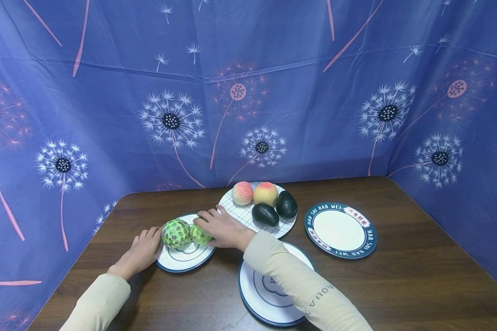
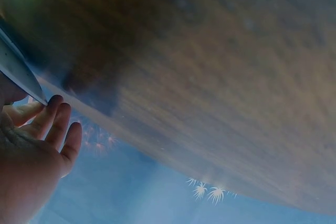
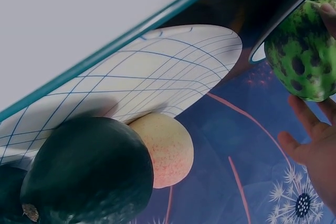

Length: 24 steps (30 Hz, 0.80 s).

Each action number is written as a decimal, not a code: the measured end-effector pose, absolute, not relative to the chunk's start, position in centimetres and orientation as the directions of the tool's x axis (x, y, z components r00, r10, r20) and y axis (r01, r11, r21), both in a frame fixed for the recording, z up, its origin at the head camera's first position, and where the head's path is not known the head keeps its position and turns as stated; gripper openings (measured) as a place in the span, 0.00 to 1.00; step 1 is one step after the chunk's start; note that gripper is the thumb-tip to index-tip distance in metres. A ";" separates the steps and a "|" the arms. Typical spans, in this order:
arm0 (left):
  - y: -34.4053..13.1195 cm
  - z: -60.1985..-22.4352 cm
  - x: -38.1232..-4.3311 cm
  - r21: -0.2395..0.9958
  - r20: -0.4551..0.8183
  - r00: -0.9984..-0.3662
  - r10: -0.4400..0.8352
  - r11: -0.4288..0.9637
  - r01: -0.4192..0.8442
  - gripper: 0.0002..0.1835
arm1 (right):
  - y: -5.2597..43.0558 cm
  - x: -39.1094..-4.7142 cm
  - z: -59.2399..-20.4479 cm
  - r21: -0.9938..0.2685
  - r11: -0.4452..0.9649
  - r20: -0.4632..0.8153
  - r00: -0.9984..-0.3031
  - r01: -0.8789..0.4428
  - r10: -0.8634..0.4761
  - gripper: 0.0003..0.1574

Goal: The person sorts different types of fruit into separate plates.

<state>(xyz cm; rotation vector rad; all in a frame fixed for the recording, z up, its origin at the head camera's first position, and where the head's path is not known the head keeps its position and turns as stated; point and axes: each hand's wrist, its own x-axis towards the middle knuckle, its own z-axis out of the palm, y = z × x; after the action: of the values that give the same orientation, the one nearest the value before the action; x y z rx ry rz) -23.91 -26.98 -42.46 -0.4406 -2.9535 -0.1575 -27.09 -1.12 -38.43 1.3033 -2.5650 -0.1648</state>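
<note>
Two round green fruits with dark spots are on a white plate with a blue rim at the left. My right hand holds the right-hand spotted fruit, its fingers over the far side and its thumb on the near side. In the right wrist view this spotted fruit shows between thumb and fingers, at the plate's edge. The other spotted fruit sits beside it. My left hand is at the plate's left side, fingers loosely extended. In the left wrist view its fingertips are right at the rim.
Behind, a checked plate bears two peaches and two dark green avocados. Stacked white plates stand in front, partly under my right sleeve. A teal-rimmed plate lies at right. A blue curtain encloses the wooden table.
</note>
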 end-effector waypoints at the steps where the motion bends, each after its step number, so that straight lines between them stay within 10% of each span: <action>1: -27.0 -42.4 -23.9 0.081 0.166 -0.945 0.282 0.951 0.298 0.24 | -1.1 -27.1 -38.4 0.210 0.592 0.177 -0.565 -0.778 -0.806 0.45; 24: -27.1 -41.8 -23.9 0.037 0.237 -0.929 0.283 0.953 0.300 0.27 | 1.6 -27.0 -37.5 0.142 0.626 0.212 -0.594 -0.767 -0.776 0.39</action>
<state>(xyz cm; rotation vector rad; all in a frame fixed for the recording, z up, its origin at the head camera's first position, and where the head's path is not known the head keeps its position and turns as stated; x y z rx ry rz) -23.93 -27.06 -41.77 -0.4354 -2.8756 -0.1057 -27.00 1.57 -37.52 1.2570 -2.5978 -0.0517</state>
